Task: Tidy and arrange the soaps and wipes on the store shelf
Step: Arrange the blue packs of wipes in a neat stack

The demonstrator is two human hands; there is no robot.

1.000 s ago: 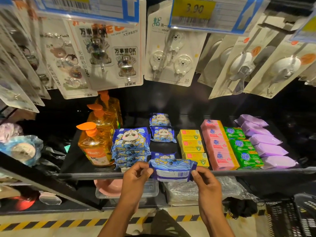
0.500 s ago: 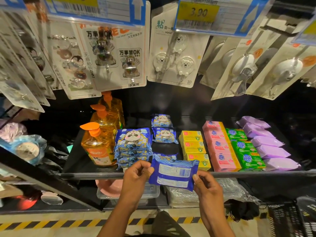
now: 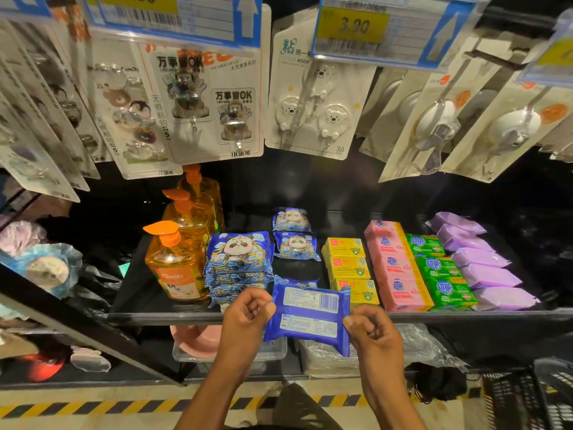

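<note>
I hold a blue wipes pack in front of the shelf edge, its printed back with a barcode facing me. My left hand pinches its left side and my right hand pinches its right side. Behind it a stack of blue panda wipes packs stands on the shelf, with two smaller panda packs further back and another pack's edge just behind the held one. To the right lie rows of yellow soap boxes, pink soaps, green soaps and purple packs.
Three orange pump bottles stand left of the wipes. Carded hooks and price tags hang low over the shelf. Below are a pink bowl in a clear box and plastic-wrapped goods. A black basket sits at bottom right.
The held pack has been tipped from nearly edge-on to upright, so its back label now faces me, and both hands have come down and slightly toward me.
</note>
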